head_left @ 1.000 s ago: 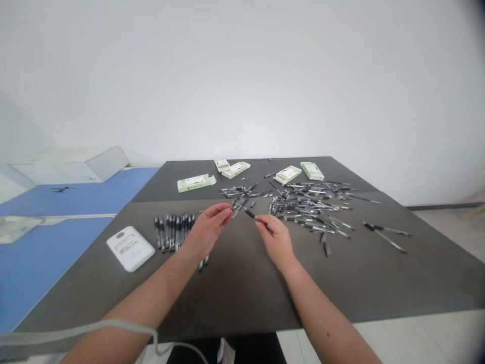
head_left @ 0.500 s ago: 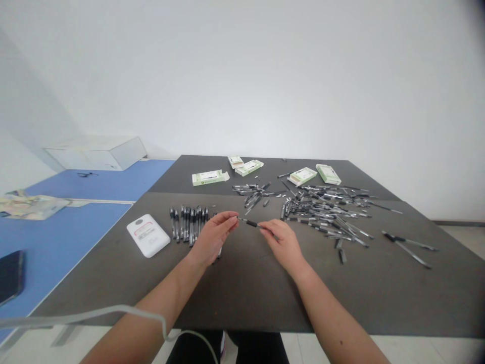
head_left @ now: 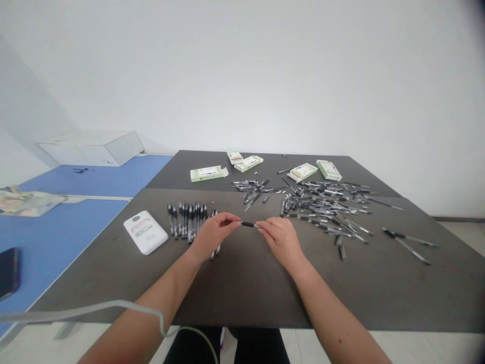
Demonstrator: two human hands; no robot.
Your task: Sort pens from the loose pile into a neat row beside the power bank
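Note:
A pen with a black grip lies level between my two hands, above the table. My left hand pinches its left end and my right hand pinches the right end. The fingers cover both ends, so I cannot tell which parts each one holds. Beside my left hand is a row of pens lying side by side, partly hidden by that hand. Right of my right hand spreads a large heap of loose pen parts. A smaller pile of parts lies beyond both hands.
Green-and-white pen boxes stand toward the back of the dark table. A white card-shaped device lies on the left. Two pen pieces rest far right. A grey cable crosses in front of my left forearm.
My hands have come closer together along the pen. Less of its left part shows between the fingers now, and the black grip sits nearer my left fingertips.

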